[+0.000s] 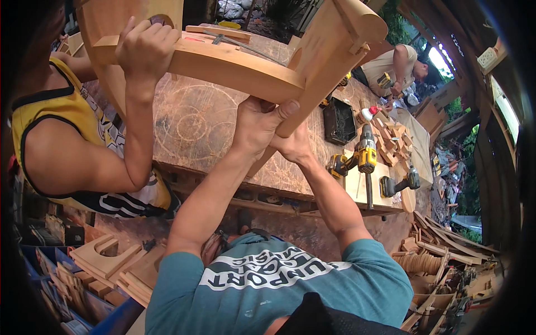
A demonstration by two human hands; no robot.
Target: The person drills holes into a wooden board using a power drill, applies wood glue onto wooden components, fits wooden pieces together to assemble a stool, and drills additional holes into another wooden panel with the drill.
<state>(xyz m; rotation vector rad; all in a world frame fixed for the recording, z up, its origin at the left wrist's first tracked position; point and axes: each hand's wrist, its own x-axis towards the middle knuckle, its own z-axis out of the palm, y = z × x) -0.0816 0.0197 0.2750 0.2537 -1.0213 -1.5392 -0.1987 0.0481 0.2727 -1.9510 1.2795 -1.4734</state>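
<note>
- Gripping the left end of a curved rail, a co-worker's hand steadies a wooden frame above the worktable.
- Left hand clasps the frame where the rail meets a slanted side board, thumb laid on the board.
- Right hand sits against that board's lower end; its fingers are hidden, so I cannot tell if it is closed.
- Black tray, then a yellow-and-black drill.
- Piled wood blocks beyond.
</note>
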